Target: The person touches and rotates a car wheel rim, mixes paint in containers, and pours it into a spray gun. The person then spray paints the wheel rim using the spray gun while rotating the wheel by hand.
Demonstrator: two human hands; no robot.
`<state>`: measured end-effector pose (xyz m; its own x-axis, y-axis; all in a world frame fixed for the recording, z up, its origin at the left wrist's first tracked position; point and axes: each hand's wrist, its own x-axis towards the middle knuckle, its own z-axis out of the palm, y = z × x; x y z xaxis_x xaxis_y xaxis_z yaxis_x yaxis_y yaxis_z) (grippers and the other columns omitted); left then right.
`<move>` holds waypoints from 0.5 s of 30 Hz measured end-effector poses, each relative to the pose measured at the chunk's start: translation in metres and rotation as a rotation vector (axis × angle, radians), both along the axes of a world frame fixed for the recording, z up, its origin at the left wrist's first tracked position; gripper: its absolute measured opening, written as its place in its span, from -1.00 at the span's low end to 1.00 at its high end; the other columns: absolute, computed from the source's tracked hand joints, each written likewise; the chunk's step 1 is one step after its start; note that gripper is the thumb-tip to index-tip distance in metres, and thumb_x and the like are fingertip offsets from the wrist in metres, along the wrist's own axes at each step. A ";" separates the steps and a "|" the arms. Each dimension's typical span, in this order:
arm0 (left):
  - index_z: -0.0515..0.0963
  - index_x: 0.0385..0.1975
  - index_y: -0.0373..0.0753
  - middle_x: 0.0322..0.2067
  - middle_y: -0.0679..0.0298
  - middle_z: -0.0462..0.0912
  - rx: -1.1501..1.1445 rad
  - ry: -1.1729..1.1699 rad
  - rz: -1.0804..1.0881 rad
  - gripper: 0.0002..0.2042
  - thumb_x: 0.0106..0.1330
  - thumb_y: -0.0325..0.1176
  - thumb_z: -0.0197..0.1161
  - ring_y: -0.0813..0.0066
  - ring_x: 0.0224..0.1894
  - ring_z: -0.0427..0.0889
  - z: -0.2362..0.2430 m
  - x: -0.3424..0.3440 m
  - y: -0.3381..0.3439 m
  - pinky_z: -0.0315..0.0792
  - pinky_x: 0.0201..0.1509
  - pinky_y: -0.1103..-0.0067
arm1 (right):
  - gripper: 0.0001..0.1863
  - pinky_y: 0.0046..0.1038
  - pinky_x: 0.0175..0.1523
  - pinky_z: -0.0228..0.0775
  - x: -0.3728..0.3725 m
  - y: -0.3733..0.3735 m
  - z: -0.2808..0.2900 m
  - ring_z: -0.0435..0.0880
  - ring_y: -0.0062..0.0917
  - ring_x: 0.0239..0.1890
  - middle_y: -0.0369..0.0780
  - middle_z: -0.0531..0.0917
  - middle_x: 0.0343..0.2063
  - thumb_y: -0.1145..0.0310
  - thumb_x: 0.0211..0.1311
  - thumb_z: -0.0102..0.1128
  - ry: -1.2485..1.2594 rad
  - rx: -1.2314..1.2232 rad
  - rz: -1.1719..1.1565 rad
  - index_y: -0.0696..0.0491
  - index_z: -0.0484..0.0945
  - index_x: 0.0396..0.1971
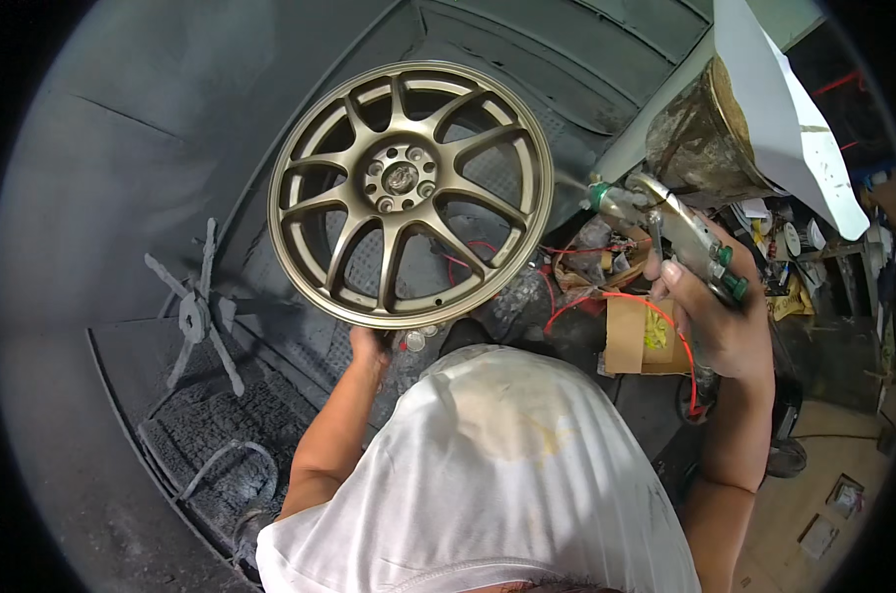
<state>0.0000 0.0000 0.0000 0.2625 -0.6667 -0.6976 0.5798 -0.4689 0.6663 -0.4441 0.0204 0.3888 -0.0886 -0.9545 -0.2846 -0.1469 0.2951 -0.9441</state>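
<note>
A bronze-coloured alloy wheel (438, 212) with several split spokes faces up at me, left of centre. My left hand (369, 348) grips it at the near edge, the fingers hidden behind the rim. To the right of the wheel, my right hand (710, 311) is wrapped round a metal spray gun (680, 222) with green fittings. The gun's nozzle points left at the rim, a short gap away, and a faint mist shows in front of it. Whatever else bears the wheel's weight is hidden.
A grey spoked stand (193, 318) is at the left, near a dark rough mat (216, 425). On the right are a paint-crusted bucket (700, 128), a white sheet (789, 109), a cardboard box (631, 336) and a red hose (685, 346). Grey panels (171, 99) rise behind.
</note>
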 end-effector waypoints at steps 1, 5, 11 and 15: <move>0.50 0.17 -0.15 0.04 0.15 0.65 -0.017 -0.009 -0.023 -0.56 0.40 -0.05 0.23 0.24 0.10 0.61 0.001 0.008 -0.002 0.48 0.20 0.19 | -0.43 -0.58 -0.16 0.43 0.001 0.001 -0.001 0.60 -0.61 -0.29 -0.28 0.67 -0.29 0.32 0.28 0.34 0.069 -0.025 -0.017 0.12 0.49 0.28; 0.53 0.05 -0.25 -0.06 0.16 0.69 -0.085 -0.025 -0.047 -0.64 0.50 -0.10 0.05 0.19 -0.02 0.68 0.012 0.012 -0.051 0.53 0.14 0.28 | -0.53 -0.60 -0.20 0.38 -0.006 -0.001 -0.015 0.57 -0.66 -0.33 -0.33 0.61 -0.38 0.35 0.31 0.29 0.195 -0.180 -0.080 0.19 0.54 0.18; 0.53 0.05 -0.20 -0.14 0.19 0.70 -0.093 0.047 -0.044 -0.60 0.54 0.00 -0.02 0.22 -0.15 0.72 -0.022 0.093 -0.065 0.64 0.00 0.27 | -0.50 -0.62 -0.26 0.38 0.000 0.030 -0.005 0.58 -0.67 -0.35 -0.32 0.65 -0.38 0.37 0.27 0.31 0.144 -0.120 -0.101 0.24 0.52 0.18; 0.53 0.10 -0.28 -0.16 0.17 0.69 -0.160 -0.170 0.100 -0.61 0.57 -0.10 -0.03 0.21 -0.17 0.73 0.035 0.075 -0.079 0.68 -0.08 0.26 | -0.45 -0.67 -0.38 0.36 0.027 0.055 0.007 0.58 -0.71 -0.36 -0.30 0.69 -0.34 0.37 0.24 0.34 0.054 -0.057 -0.156 0.25 0.51 0.22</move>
